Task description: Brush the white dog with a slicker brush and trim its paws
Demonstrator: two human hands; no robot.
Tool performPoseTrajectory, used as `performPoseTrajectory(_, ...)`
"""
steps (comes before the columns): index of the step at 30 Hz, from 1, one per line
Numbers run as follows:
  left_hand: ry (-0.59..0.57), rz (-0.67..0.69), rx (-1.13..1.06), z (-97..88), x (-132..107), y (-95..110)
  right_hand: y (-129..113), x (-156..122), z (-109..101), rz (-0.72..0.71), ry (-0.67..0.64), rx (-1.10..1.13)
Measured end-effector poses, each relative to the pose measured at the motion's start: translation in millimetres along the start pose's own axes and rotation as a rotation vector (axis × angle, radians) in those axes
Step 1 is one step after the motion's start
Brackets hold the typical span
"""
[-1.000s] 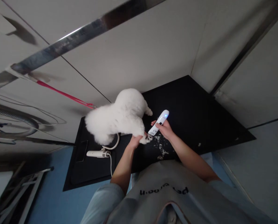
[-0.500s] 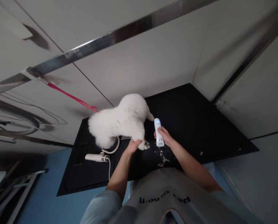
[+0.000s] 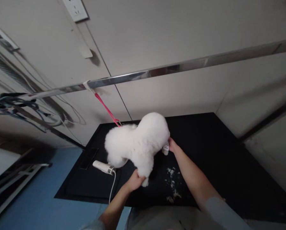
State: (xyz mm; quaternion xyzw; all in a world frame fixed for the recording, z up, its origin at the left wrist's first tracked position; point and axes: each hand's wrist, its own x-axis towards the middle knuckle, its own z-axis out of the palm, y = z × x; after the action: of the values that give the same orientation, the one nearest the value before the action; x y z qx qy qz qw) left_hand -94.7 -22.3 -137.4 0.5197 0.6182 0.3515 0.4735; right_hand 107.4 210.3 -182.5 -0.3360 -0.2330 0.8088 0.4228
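A fluffy white dog (image 3: 135,140) stands on the black table (image 3: 195,134), tied by a pink leash (image 3: 106,108) at its left end. My left hand (image 3: 135,181) is closed around its near leg, just above the paw (image 3: 145,182). At the dog's rounded right end, my right hand (image 3: 173,145) grips a white hair clipper (image 3: 166,147), which is largely hidden by the hand and the fur. The clipper is close to the other paw on that side. Fur clippings (image 3: 173,183) lie on the table between my arms.
A white corded device (image 3: 104,166) lies on the table left of the dog. Across the back runs a metal bar (image 3: 143,75) carrying the leash. Hoses and cables (image 3: 25,83) hang at the left wall, below a wall socket (image 3: 75,9).
My right hand has taken the clipper from over the table up against the dog's right end. The left hand still holds the leg. My view has tilted up and shifted left.
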Motion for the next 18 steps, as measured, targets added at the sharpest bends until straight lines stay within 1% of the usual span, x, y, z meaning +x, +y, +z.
performPoseTrajectory(1, 0.044, 0.006, 0.061, 3.1, 4.8, -2.3, 2.4, -0.8, -1.6, 0.06, -0.014, -0.003)
performPoseTrajectory(3, 0.14, 0.009, 0.174, 10.7, 16.9, -4.8, 6.8, -8.0, -7.4, 0.165, 0.008, 0.005)
performPoseTrajectory(5, 0.283, 0.027, 0.244, 20.1, 26.9, -7.2, 8.7, -21.4, -15.2, 0.205, 0.058, 0.07)
performPoseTrajectory(7, 0.451, 0.07, 0.243, 32.6, 29.2, -11.7, 8.7, -39.9, -24.4, 0.211, 0.132, 0.164)
performPoseTrajectory(8, 0.517, 0.087, 0.209, 40.3, 26.9, -14.8, 8.7, -51.1, -29.6, 0.21, 0.177, 0.207)
performPoseTrajectory(9, 0.549, 0.088, 0.156, 49.1, 22.7, -18.1, 9.3, -63.7, -35.2, 0.205, 0.222, 0.24)
performPoseTrajectory(10, 0.536, 0.068, 0.09, 58.8, 17.5, -21.0, 10.7, -77.5, -40.9, 0.199, 0.263, 0.259)
performPoseTrajectory(11, 0.48, 0.031, 0.02, 69.4, 12.3, -22.8, 13.1, -92.3, -46.2, 0.192, 0.298, 0.273)
performPoseTrajectory(13, 0.293, -0.048, -0.102, 92.8, 6.6, -19.9, 20.3, -123.1, -53.7, 0.161, 0.338, 0.293)
performPoseTrajectory(15, 0.119, -0.083, -0.209, 117.2, 12.5, -5.6, 28.1, -152.4, -54.2, 0.125, 0.335, 0.287)
performPoseTrajectory(17, 0.049, -0.109, -0.393, 140.0, 31.2, 17.7, 33.3, -176.8, -48.4, 0.073, 0.32, 0.258)
performPoseTrajectory(18, -0.023, -0.125, -0.516, 150.0, 43.6, 30.4, 34.1, -186.7, -44.4, 0.041, 0.32, 0.238)
